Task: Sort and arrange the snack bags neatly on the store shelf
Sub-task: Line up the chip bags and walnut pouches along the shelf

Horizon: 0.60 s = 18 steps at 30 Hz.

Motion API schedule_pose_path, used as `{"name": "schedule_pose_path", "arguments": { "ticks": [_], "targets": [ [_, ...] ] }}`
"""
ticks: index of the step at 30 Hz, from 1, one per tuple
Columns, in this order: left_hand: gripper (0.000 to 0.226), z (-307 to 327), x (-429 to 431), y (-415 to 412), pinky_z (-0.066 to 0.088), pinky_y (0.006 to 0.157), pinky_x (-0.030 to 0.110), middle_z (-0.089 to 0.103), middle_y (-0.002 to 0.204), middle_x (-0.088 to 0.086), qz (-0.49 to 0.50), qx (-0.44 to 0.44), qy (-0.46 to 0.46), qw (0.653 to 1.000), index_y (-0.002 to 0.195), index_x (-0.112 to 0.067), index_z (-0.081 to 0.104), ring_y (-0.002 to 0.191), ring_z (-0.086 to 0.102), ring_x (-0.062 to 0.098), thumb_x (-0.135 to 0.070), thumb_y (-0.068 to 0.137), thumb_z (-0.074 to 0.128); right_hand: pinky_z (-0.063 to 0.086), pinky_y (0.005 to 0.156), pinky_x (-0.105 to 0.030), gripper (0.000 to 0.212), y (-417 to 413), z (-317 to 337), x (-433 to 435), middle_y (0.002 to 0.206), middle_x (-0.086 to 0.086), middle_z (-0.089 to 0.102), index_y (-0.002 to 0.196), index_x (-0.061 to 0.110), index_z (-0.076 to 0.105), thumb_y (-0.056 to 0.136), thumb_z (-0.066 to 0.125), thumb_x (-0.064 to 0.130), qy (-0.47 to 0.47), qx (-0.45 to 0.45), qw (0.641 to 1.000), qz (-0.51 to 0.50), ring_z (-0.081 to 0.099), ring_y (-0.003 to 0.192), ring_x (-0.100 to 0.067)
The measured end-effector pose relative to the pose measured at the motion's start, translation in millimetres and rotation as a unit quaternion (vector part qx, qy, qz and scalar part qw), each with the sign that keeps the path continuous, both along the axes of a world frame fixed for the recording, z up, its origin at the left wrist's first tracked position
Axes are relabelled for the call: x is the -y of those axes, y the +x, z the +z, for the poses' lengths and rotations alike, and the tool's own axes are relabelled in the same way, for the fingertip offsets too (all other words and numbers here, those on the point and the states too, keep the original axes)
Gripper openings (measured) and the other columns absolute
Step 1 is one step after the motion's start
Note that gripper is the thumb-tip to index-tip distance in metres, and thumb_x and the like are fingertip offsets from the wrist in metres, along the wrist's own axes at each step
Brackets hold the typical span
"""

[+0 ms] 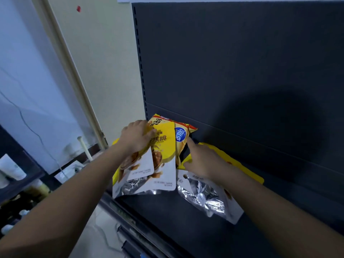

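Pouches [163, 146] prob. light, slick, floppy; left hand [136, 137] grips tops, best hold. Right hand [202, 161] w/ index on chip bag [181, 135], grip unclear.

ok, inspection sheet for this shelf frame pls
Surface: dark grey shelf, dark back panel.
Job's things: walnut bags upright at the left end; chip bag behind them; flat bags lying alongside, foil bottoms toward the camera.
Clutter: nothing seen.
Grippers: left hand grips the walnut bags' tops; right hand has its index finger at the chip bag, rest of grip unclear.
Cables: thin wire down the left panel.
Surroundings: cream wall, bottles lower left.
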<state>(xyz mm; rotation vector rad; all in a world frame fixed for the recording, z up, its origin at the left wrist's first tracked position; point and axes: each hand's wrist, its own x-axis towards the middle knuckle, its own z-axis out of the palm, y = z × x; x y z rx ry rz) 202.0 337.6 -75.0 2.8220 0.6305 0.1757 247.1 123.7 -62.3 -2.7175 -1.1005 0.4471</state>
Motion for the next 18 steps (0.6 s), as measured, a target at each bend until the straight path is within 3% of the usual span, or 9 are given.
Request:
{"name": "schedule_pose_path", "arguments": {
  "ticks": [4, 9, 12, 15, 18],
  "targets": [
    [0.058, -5, -18, 28, 0.038, 0.098, 0.044, 0.053, 0.130, 0.017, 0.027, -0.060, -0.059, 0.996, 0.129, -0.008, 0.047, 0.118, 0.049, 0.035, -0.053, 0.098, 0.029, 0.041, 0.078, -0.036, 0.096, 14, -20, -25, 0.122, -0.017, 0.053, 0.149, 0.015, -0.008, 0.086, 0.062, 0.033, 0.000, -0.058, 0.997, -0.045, 0.051, 0.110, -0.034],
    [0.058, -6, -23, 47, 0.041, 0.090, 0.037, 0.057, 0.125, 0.017, 0.080, -0.037, -0.200, 0.976, 0.128, -0.007, 0.053, 0.113, 0.054, 0.035, -0.053, 0.097, 0.035, 0.034, 0.102, -0.042, 0.095, 16, -33, -42, 0.139, -0.021, 0.041, 0.148, 0.013, -0.016, 0.090, 0.058, 0.027, 0.021, -0.075, 0.994, -0.079, 0.038, 0.129, -0.036],
    [0.048, -6, -24, 51, 0.040, 0.080, 0.032, 0.060, 0.112, 0.014, 0.089, -0.007, -0.250, 0.964, 0.123, -0.009, 0.058, 0.098, 0.056, 0.030, -0.047, 0.098, 0.040, 0.043, 0.083, -0.039, 0.094, 15, -36, -45, 0.119, -0.018, 0.056, 0.148, 0.013, -0.015, 0.091, 0.058, 0.025, 0.057, -0.080, 0.991, -0.090, 0.054, 0.108, -0.033],
    [0.037, -5, -18, 51, 0.039, 0.077, 0.031, 0.059, 0.099, 0.010, 0.085, 0.026, -0.285, 0.955, 0.114, -0.011, 0.061, 0.087, 0.053, 0.026, -0.040, 0.098, 0.044, 0.043, 0.071, -0.036, 0.095, 14, -31, -41, 0.100, -0.012, 0.058, 0.149, 0.015, -0.012, 0.089, 0.062, 0.019, 0.121, -0.085, 0.984, -0.103, 0.059, 0.098, -0.031],
    [0.027, -2, -9, 50, 0.042, 0.081, 0.033, 0.063, 0.098, 0.010, 0.070, 0.045, -0.323, 0.943, 0.103, -0.016, 0.059, 0.087, 0.057, 0.026, -0.039, 0.098, 0.045, 0.050, 0.081, -0.038, 0.093, 11, -20, -29, 0.114, -0.011, 0.060, 0.150, 0.017, -0.008, 0.089, 0.062, 0.015, 0.175, -0.069, 0.976, -0.110, 0.059, 0.101, -0.028]
  ]
}}
